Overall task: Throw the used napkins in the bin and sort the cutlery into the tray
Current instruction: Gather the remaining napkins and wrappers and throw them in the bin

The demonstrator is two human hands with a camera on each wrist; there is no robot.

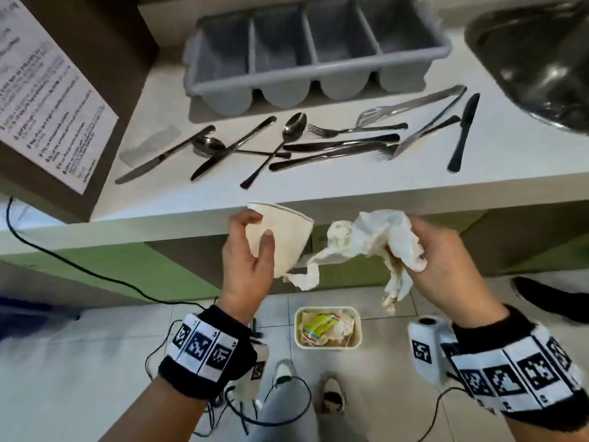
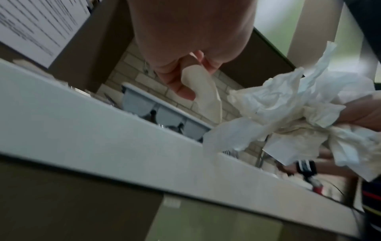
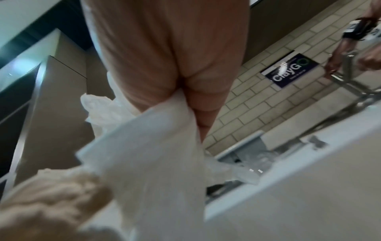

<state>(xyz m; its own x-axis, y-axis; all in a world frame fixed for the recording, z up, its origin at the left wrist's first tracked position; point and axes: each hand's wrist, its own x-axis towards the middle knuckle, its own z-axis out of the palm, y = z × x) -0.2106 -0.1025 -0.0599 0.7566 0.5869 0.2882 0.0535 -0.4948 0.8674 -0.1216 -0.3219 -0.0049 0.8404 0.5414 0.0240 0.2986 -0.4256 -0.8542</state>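
Observation:
My left hand (image 1: 251, 250) grips a folded cream napkin (image 1: 280, 237) in front of the counter edge, above the floor. My right hand (image 1: 443, 260) clutches a crumpled bunch of white napkins (image 1: 366, 240) beside it, with loose ends hanging down. Both hands hover over a small cream bin (image 1: 328, 327) on the floor, which holds paper and a yellow wrapper. On the white counter (image 1: 318, 189) lie several knives, forks and spoons (image 1: 287, 141). Behind them stands a grey cutlery tray (image 1: 315, 52) with all compartments bare. In the wrist views the folded napkin (image 2: 202, 91) and the crumpled napkins (image 3: 148, 156) show close up.
A steel sink (image 1: 535, 59) lies at the counter's right end. A brown box with a printed sheet (image 1: 54, 90) stands at the left. Black cables (image 1: 95, 275) run across the tiled floor by my shoes (image 1: 331, 397). Another person's dark shoe (image 1: 548, 298) is at right.

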